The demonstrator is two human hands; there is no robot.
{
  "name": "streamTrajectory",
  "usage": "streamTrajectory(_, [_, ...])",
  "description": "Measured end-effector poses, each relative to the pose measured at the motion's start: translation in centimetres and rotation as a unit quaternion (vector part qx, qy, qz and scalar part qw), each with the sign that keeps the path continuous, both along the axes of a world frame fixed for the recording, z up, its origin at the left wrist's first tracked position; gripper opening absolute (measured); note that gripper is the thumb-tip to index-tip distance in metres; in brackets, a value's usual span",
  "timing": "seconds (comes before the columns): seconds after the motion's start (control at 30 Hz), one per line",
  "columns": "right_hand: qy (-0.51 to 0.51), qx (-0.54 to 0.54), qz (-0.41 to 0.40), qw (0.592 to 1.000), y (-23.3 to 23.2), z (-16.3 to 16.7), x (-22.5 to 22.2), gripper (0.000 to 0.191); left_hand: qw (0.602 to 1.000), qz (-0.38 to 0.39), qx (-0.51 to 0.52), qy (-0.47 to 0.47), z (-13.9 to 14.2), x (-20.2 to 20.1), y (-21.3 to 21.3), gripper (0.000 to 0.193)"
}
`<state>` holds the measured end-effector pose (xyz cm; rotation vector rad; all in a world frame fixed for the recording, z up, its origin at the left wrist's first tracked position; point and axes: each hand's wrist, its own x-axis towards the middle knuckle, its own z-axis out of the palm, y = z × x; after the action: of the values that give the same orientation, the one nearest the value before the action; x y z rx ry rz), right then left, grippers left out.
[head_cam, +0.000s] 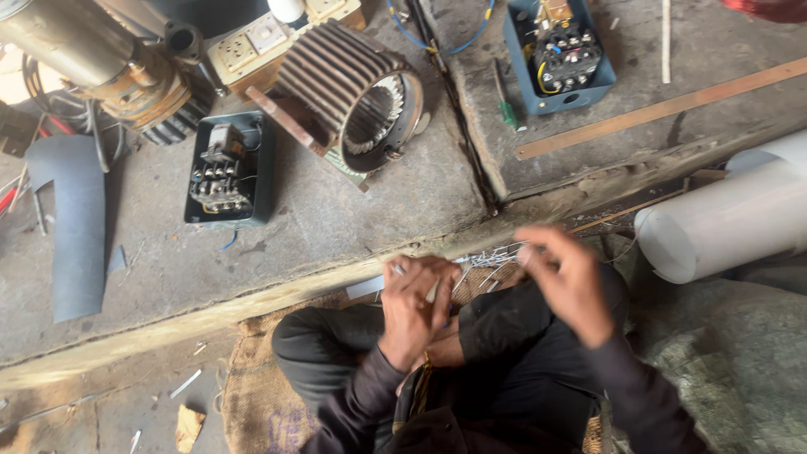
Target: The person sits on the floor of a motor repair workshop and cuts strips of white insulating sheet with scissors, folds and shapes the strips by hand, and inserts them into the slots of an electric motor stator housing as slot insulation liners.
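Over lap, left hand (414, 307) gripping blurred strips (496, 256)

1. I see a ribbed motor stator housing (353, 97) lying on its side on the concrete floor (336, 219).
2. Just left of it sits an open dark box of electrical contactor parts (227, 168).
3. A second, blue box with a contactor (559, 55) rests farther right, with blue wires (437, 38) near it.
4. A green-handled screwdriver (507, 109) lies beside that box.
5. A long wooden strip (664, 108) runs diagonally.
6. A white pipe (731, 219) lies at right.
7. A grey curved sheet (76, 219) sits at left.
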<state>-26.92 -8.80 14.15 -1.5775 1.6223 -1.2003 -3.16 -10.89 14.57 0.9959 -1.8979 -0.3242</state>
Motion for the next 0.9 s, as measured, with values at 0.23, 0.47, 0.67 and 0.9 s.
streamTrajectory(0.23, [0.273, -0.142, 0.07, 0.949, -14.0, 2.2, -6.8, 0.029, 0.946, -0.077, -0.239, -0.205, 0.0, -6.6, -10.0, 0.024])
streamTrajectory(0.47, [0.288, 0.001, 0.162, 0.944, -17.9, 2.9, -8.0, 0.033, 0.909, -0.051, -0.222, -0.348, -2.9, -13.0, -14.2, 0.024])
streamTrajectory(0.67, [0.341, -0.006, 0.201, 0.918, -19.3, 1.6, -8.9, 0.026, 0.927, 0.019, -0.148, -0.345, -6.4, -14.1, -10.7, 0.061])
streamTrajectory(0.9, [0.221, -0.012, 0.17, 0.96, -19.0, 0.6, -9.7, 0.025, 0.918, 0.057, -0.115, -0.375, -8.0, -15.2, -9.7, 0.078])
